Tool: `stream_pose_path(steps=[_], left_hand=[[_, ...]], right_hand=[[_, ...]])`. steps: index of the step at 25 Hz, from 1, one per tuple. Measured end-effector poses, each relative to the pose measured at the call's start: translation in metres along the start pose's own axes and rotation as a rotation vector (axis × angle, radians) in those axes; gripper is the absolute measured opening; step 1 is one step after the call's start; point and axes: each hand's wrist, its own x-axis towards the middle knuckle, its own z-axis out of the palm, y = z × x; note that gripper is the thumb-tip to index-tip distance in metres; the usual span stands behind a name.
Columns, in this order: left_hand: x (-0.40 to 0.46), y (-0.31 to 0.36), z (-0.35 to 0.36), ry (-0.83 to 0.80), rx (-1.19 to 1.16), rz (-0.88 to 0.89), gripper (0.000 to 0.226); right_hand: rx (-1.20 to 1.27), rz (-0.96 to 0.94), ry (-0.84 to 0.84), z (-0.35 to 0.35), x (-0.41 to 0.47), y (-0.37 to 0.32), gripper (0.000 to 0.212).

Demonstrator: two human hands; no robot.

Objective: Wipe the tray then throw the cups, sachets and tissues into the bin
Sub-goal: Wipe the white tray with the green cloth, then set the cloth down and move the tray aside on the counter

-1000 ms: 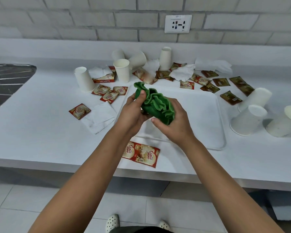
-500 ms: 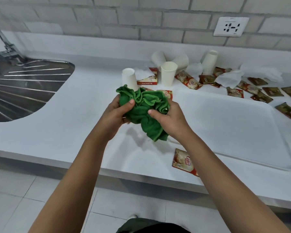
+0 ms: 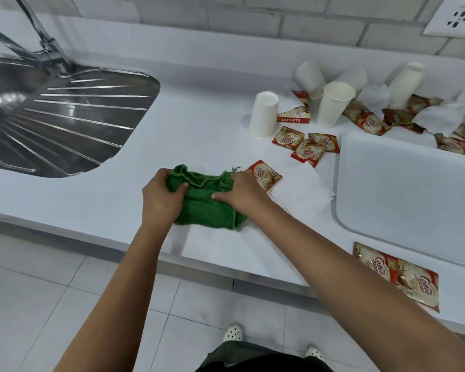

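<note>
A bunched green cloth (image 3: 207,208) rests on the white counter, left of the white tray (image 3: 403,189). My left hand (image 3: 160,200) grips its left end and my right hand (image 3: 242,193) presses on its right end. White paper cups stand behind, one upside down (image 3: 263,115) and one upright (image 3: 333,103). Red sachets (image 3: 305,145) lie scattered near them, one (image 3: 266,175) beside my right hand and a pair (image 3: 403,277) at the counter's front edge. A white tissue (image 3: 304,189) lies between the cloth and the tray, and more tissues (image 3: 440,116) sit at the back right.
A steel sink with a ribbed drainer (image 3: 51,122) and a tap (image 3: 42,47) takes up the left of the counter. A wall socket (image 3: 457,18) is at the top right. Tiled floor and my white shoes (image 3: 232,332) show below the counter edge.
Both hands carried the green cloth left off the tray and lowered it onto the counter. The view swung left, bringing the sink into sight.
</note>
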Motion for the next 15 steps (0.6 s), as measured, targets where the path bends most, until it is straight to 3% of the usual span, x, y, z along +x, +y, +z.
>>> stream_pose_path(steps=[7,15], left_hand=[[0.015,-0.025,-0.009,0.166,0.354,-0.092,0.028],[0.019,-0.028,-0.005,0.213,0.486,0.0,0.049]], right_hand=[[-0.544,-0.119,0.095,0.013,-0.009,-0.004,0.042],[-0.518,-0.149,0.139,0.017,-0.008,0.003,0.041]])
